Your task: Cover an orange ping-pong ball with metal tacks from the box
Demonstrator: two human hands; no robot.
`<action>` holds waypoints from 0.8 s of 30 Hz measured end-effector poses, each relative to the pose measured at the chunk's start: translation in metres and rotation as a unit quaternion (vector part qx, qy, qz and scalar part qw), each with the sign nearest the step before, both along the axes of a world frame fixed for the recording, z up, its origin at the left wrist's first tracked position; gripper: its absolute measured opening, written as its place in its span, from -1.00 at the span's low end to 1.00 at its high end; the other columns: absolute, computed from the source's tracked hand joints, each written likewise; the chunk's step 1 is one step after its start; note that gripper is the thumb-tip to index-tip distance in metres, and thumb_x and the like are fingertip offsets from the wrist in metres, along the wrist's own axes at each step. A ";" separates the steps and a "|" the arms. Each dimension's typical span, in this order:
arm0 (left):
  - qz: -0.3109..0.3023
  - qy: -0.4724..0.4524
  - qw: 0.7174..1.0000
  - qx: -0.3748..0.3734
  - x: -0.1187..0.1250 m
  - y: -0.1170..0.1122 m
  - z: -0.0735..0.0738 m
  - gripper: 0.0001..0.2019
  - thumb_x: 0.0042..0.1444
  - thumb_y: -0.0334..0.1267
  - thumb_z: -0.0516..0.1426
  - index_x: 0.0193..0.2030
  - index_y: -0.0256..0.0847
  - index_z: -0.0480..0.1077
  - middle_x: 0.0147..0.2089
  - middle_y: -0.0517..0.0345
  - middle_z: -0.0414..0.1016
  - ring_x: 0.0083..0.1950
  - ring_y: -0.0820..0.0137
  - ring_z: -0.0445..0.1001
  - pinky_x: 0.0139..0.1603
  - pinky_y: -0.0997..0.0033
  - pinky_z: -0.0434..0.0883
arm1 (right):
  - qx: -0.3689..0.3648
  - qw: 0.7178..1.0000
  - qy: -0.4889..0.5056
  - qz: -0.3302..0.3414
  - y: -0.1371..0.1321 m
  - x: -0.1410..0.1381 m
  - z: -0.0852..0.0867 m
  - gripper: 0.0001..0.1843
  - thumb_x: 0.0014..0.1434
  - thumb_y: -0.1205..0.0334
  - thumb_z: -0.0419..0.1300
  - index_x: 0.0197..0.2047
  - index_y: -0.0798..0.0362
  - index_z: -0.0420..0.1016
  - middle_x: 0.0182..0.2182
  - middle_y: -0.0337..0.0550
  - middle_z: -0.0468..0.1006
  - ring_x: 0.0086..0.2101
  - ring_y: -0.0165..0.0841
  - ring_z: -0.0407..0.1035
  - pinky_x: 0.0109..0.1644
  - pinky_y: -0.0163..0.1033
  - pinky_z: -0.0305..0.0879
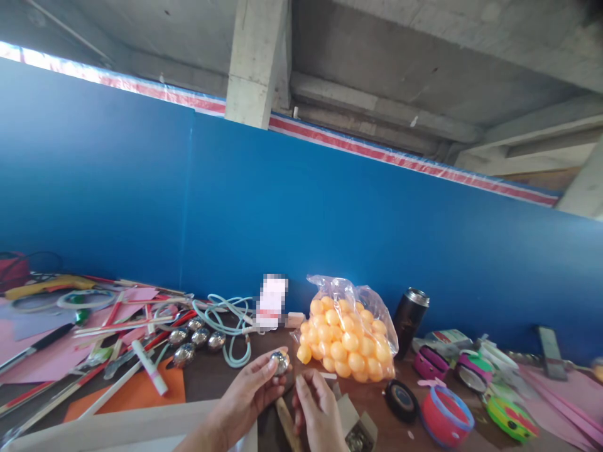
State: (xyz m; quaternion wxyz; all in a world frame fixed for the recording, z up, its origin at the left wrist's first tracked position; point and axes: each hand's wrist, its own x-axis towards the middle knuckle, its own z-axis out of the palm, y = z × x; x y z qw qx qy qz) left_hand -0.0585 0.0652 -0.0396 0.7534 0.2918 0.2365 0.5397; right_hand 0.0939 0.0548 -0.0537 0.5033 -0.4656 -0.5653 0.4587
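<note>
My left hand (257,386) is closed around a shiny silver ball (281,363), holding it between thumb and fingers above the table. Just to the right, my right hand (318,405) has its fingers curled together; what they pinch, if anything, is hidden. Between and below both hands lies a light wooden stick (288,422), partly covered by the right fingers, and I cannot tell whether they touch it. Several more silver balls (200,338) sit in a cluster to the left. A small open cardboard box (367,433) with shiny pieces inside stands beside my right hand.
A clear bag of orange balls (349,342) stands ahead, with a black bottle (411,320) behind it. Right are a black tape roll (401,400) and small colourful pouches (446,415). Pale blue cable (226,317), sticks and an orange sheet (136,394) lie left. A blue partition (292,213) closes the back.
</note>
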 end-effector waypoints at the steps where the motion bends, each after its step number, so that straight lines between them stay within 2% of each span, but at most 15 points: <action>1: -0.004 0.000 1.000 0.006 0.000 0.000 0.000 -0.69 0.08 -0.31 0.26 0.00 -0.24 0.45 -0.21 0.07 0.60 -0.32 0.52 0.54 -0.23 0.53 0.49 | -0.003 1.000 -0.001 0.006 0.000 0.000 0.001 -0.54 0.13 -0.24 0.08 -0.38 0.03 0.25 -0.67 -0.46 0.25 -0.73 -0.61 0.06 -0.68 -0.47 -0.03; 6: -0.022 0.002 1.000 0.022 0.000 0.002 -0.004 -0.65 0.01 -0.33 0.31 -0.02 -0.25 0.47 -0.19 0.08 0.59 -0.26 0.49 0.54 -0.17 0.51 0.45 | -0.016 1.000 0.005 0.012 -0.003 -0.001 0.004 -0.52 0.11 -0.26 0.08 -0.39 0.04 0.26 -0.68 -0.45 0.23 -0.73 -0.61 0.05 -0.69 -0.47 -0.04; 13: -0.019 0.009 0.999 0.048 0.006 0.004 -0.007 -0.57 -0.14 -0.37 0.39 -0.07 -0.20 0.49 -0.22 0.11 0.59 -0.23 0.40 0.54 -0.16 0.44 0.40 | -0.002 1.000 0.024 -0.011 -0.002 0.001 -0.001 -0.55 0.15 -0.23 0.07 -0.34 0.04 0.29 -0.67 -0.45 0.22 -0.73 -0.61 0.03 -0.70 -0.47 -0.02; 16: -0.019 0.033 0.997 0.065 0.008 0.003 -0.009 -0.55 -0.16 -0.36 0.40 -0.06 -0.20 0.48 -0.26 0.10 0.60 -0.28 0.39 0.54 -0.21 0.42 0.40 | -0.012 0.999 0.031 0.007 -0.002 0.000 0.003 -0.56 0.16 -0.21 0.08 -0.28 0.05 0.31 -0.64 -0.43 0.25 -0.71 -0.60 0.05 -0.70 -0.47 -0.01; 19: -0.018 0.061 0.994 0.095 0.009 0.003 -0.012 -0.54 -0.16 -0.36 0.39 -0.05 -0.21 0.47 -0.25 0.07 0.61 -0.25 0.36 0.53 -0.17 0.37 0.39 | -0.024 0.998 0.032 0.038 -0.003 -0.001 0.009 -0.55 0.16 -0.20 0.09 -0.25 0.07 0.32 -0.63 -0.42 0.26 -0.70 -0.61 0.06 -0.69 -0.47 -0.01; 24: -0.006 0.130 0.983 0.130 0.009 0.003 -0.015 -0.50 -0.23 -0.34 0.42 -0.06 -0.19 0.49 -0.26 0.12 0.60 -0.23 0.36 0.51 -0.13 0.38 0.37 | -0.045 0.997 0.040 0.041 -0.003 0.000 0.012 -0.51 0.08 -0.23 0.16 -0.33 0.10 0.35 -0.68 -0.42 0.27 -0.72 -0.62 0.09 -0.69 -0.49 -0.01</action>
